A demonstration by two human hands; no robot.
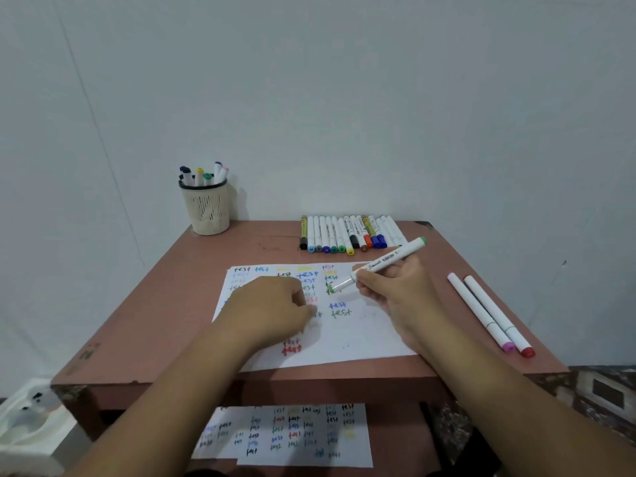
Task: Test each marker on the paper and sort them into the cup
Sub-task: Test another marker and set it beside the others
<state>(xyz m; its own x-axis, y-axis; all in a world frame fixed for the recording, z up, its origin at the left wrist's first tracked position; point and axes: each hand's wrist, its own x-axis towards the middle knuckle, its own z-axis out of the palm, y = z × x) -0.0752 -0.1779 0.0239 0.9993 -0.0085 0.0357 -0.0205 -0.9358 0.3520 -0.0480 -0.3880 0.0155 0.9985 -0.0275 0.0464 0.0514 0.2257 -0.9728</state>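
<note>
Currently the right hand [395,290] fingers clamp the green marker [378,265] mid-barrel — tip touching the paper [361,332]; left hand [275,308] rests curled on the paper — white barrel, green ends.

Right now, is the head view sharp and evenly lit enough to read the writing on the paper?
Head view: soft, even light without glare; only faint shadows under the hands. Overall a bit soft; "test" words on the paper read, though the green marker barrel print is blurry. Wide-angle bend curves the wall and table edges.
</note>
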